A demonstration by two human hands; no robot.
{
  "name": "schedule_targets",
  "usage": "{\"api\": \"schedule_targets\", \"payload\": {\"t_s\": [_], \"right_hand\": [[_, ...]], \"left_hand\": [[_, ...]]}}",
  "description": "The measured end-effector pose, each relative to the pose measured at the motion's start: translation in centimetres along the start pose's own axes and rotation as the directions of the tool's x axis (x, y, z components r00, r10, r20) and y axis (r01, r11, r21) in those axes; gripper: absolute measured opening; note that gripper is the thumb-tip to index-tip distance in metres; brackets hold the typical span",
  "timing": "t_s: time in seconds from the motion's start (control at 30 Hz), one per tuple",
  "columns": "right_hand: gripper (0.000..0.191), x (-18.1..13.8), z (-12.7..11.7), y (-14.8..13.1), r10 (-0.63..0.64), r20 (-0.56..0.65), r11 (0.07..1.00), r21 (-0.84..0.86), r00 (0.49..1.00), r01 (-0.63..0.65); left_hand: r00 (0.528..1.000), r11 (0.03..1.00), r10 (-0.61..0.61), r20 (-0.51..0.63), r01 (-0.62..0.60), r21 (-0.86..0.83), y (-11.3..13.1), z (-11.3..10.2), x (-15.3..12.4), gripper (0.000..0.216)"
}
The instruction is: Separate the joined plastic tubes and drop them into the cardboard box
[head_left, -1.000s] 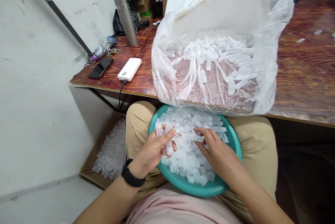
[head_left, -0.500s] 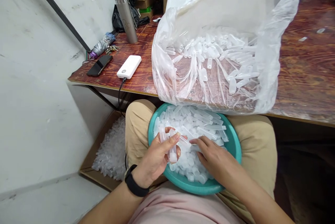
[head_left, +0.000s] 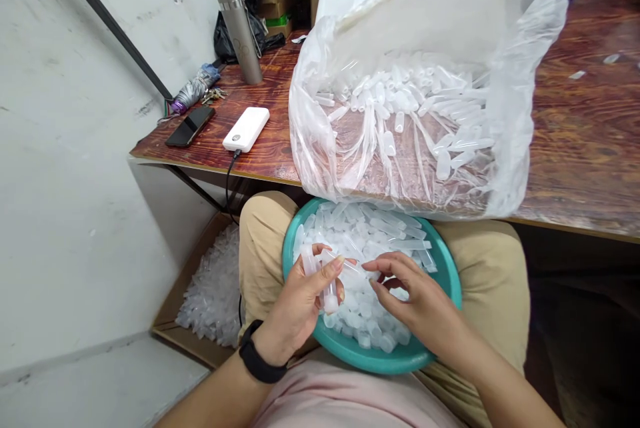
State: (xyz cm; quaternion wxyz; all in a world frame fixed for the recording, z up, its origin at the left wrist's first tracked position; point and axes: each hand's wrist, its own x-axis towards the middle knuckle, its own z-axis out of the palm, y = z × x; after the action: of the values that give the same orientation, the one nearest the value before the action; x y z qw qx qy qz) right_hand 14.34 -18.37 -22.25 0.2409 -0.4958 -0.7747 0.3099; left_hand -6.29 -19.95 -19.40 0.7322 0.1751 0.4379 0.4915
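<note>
My left hand (head_left: 305,291) is closed around a few translucent plastic tubes (head_left: 330,296). One upright tube ends in a white cap near the palm, and another points right from under the thumb. My right hand (head_left: 413,291) hovers just to the right, over the basin. Its thumb and index finger are curved with a gap between the tips, and I make out nothing distinct there. Below both hands, a teal basin (head_left: 453,275) on my lap holds many translucent tubes (head_left: 400,225) toward the far side and small white caps (head_left: 373,331) toward the near side.
A large clear plastic bag (head_left: 515,115) with more tubes lies open on the wooden table (head_left: 585,148). A power bank (head_left: 247,128), phone (head_left: 191,126), metal flask (head_left: 243,35) and folded umbrella (head_left: 196,89) sit left. A cardboard box (head_left: 173,308) of tubes stands on the floor.
My right hand has lifted slightly from the caps, and its thumb and index finger now form a curved shape. My left hand holds the tubes in nearly the same place.
</note>
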Motion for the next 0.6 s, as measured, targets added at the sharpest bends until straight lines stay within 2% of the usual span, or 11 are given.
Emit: {"api": "schedule_targets", "payload": {"t_s": [0.07,0.13,0.27,0.43,0.6], "right_hand": [[0.016,-0.4,-0.2,-1.2,0.009,-0.119,0.976,0.218,0.993,0.018],[0.014,-0.8,-0.1,-2.3,0.018,-0.234,0.937,0.343,0.972,0.065],[0.021,-1.3,0.4,-3.8,0.006,-0.371,0.938,0.324,0.929,0.124],[0.028,-2.0,0.9,-4.3,-0.05,-0.421,0.963,0.219,0.906,0.155],[0.022,-2.6,1.9,-4.1,0.086,-0.401,0.939,0.34,0.912,0.061]], "left_hand": [[1.0,1.0,0.003,-0.003,-0.003,-0.015,-0.1,0.1,0.0,0.055],[1.0,0.999,0.012,-0.003,-0.012,-0.034,-0.2,0.3,-0.1,0.056],[0.999,0.998,0.048,0.013,-0.047,-0.044,-0.2,0.8,-0.5,0.053],[0.99,0.99,0.141,0.015,-0.141,-0.013,-0.3,1.5,-1.2,0.049],[0.978,0.979,0.202,0.053,-0.203,0.002,-1.3,1.5,-1.5,0.044]]}}
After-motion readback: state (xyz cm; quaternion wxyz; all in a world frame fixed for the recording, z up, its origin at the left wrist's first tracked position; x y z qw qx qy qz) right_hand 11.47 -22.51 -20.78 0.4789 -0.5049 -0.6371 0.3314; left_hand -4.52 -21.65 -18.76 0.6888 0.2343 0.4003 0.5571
